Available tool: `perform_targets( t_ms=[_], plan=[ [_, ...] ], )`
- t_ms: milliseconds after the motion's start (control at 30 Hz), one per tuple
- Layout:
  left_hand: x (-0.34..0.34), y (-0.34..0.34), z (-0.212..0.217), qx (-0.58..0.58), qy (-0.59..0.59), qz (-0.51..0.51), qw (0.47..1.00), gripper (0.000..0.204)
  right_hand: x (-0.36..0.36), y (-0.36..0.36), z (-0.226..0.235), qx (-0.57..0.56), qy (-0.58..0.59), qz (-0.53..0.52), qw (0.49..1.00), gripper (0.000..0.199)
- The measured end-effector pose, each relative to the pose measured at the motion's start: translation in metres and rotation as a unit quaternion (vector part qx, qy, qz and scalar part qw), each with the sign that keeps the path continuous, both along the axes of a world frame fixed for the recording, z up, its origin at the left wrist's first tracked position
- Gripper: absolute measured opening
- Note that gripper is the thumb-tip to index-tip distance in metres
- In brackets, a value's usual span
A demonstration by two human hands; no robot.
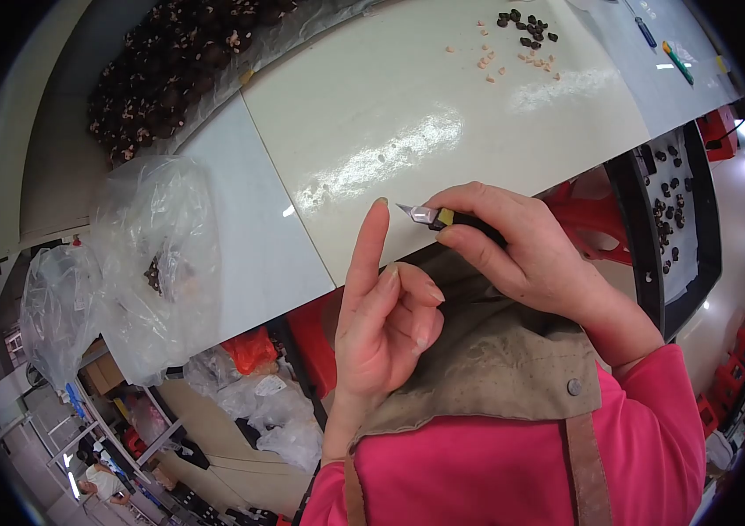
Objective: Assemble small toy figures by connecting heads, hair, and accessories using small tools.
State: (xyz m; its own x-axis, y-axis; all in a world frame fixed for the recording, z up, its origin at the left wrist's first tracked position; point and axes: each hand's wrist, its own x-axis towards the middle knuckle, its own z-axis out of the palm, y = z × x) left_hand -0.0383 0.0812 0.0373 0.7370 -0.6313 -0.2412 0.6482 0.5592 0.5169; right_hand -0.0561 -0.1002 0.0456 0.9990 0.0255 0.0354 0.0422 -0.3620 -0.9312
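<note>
My right hand is closed round the dark handle of a utility knife. Its bare pointed blade is directed left, toward the raised index fingertip of my left hand. That index finger stretches up while the other fingers curl loosely, and I see nothing held in them. Both hands are above the near edge of the pale worktable. On the table's far side lie small dark pieces and light tan crumb-like bits.
A heap of dark lumpy pieces fills a plastic-lined container at upper left. Clear plastic bags hang over the left table edge. At right, a black tray holds more dark pieces. A green-yellow cutter and a screwdriver-like tool lie far right.
</note>
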Motion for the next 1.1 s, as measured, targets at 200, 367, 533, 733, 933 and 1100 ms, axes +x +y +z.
perform_targets(
  t_ms=[200,367,533,733,933,1100],
  plan=[
    [0.000,-0.001,-0.002,0.004,0.003,-0.007,1.000,0.051,0.000,0.001,0.000,0.000,0.009,0.009,1.000,0.022],
    [0.001,-0.001,-0.002,0.015,0.006,-0.006,1.000,0.051,0.003,-0.003,-0.002,-0.021,-0.022,0.008,0.999,0.022],
    [0.002,-0.002,0.001,0.034,0.012,-0.007,0.999,0.051,0.006,-0.008,-0.002,-0.060,-0.049,0.002,0.997,0.023],
    [0.001,0.002,0.000,0.173,-0.138,-0.008,0.975,0.046,0.008,-0.010,0.004,-0.089,-0.072,0.022,0.993,0.025],
    [0.000,-0.001,0.008,0.272,-0.209,-0.012,0.939,0.043,0.008,-0.012,0.003,-0.138,-0.123,0.010,0.983,0.028],
    [-0.001,-0.002,0.012,0.321,-0.234,-0.016,0.917,0.042,0.009,-0.017,0.004,-0.161,-0.139,0.008,0.977,0.029]
  ],
)
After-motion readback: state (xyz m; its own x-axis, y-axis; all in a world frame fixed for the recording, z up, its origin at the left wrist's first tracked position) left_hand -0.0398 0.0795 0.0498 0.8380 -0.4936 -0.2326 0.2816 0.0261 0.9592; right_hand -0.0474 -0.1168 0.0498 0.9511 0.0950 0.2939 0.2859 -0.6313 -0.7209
